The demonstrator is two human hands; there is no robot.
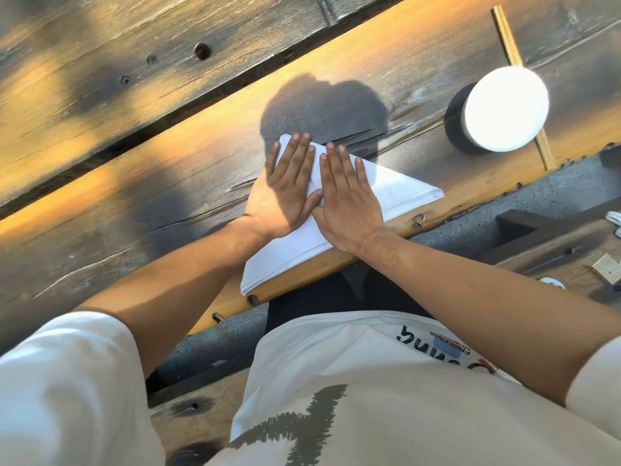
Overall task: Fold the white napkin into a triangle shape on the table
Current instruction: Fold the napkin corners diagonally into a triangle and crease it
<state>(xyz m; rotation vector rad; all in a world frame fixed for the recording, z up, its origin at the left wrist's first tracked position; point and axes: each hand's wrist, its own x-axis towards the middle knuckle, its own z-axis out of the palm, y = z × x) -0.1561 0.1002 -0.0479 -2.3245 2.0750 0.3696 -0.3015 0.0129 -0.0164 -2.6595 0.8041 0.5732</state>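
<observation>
napkin (396,191): white, folded into a triangle, at near edge of wooden surface (168,183) | hands: left hand (285,190) and right hand (349,200) flat, fingers straight, pressing napkin side by side, thumbs touching | white round dish (504,109) over chopsticks (510,42), well right | shirt print (443,348): "FREEEMIP" legible, rest partly hidden

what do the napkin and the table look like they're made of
Napkin: probably white cloth, matte; its stacked edges look thick and soft, though heavy paper is possible.
Table: weathered wood, dark and worn matte, with grain, cracks and knots; its near edge looks paler and smoother.
</observation>
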